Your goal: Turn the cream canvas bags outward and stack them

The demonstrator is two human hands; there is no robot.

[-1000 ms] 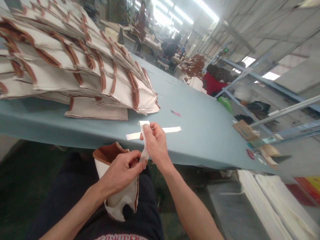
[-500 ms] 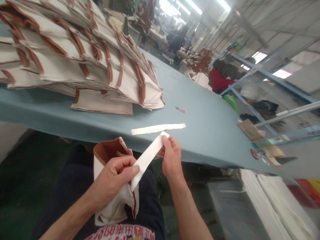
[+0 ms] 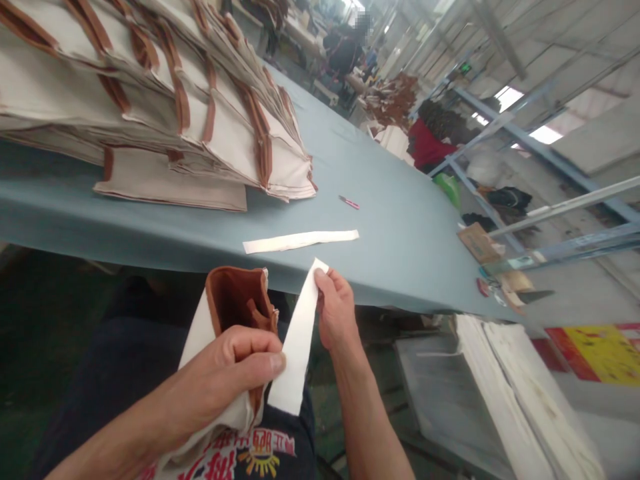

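A white strip [image 3: 296,353] slants between my hands, its upper end pinched by the thumb and fingers of my right hand [image 3: 336,303]. My left hand [image 3: 235,363] is closed on the edge of a white bag with a brown lining [image 3: 233,297], its thumb tip against the strip's left side. The bag rests over my lap with its mouth facing up. Another white strip [image 3: 301,240] lies on the blue-covered table [image 3: 400,233] just beyond my hands.
A large pile of white pieces with brown edging [image 3: 200,120] covers the table's left part. Small pink-handled snips [image 3: 349,202] lie near the middle. At the right are a cardboard box [image 3: 479,243], a shelf rack and stacked white cloth [image 3: 525,400]. A person [image 3: 344,50] is far back.
The strip has turned more upright and its lower end hangs free below my left thumb. The view has shifted, and the bag's mouth shows more fully.
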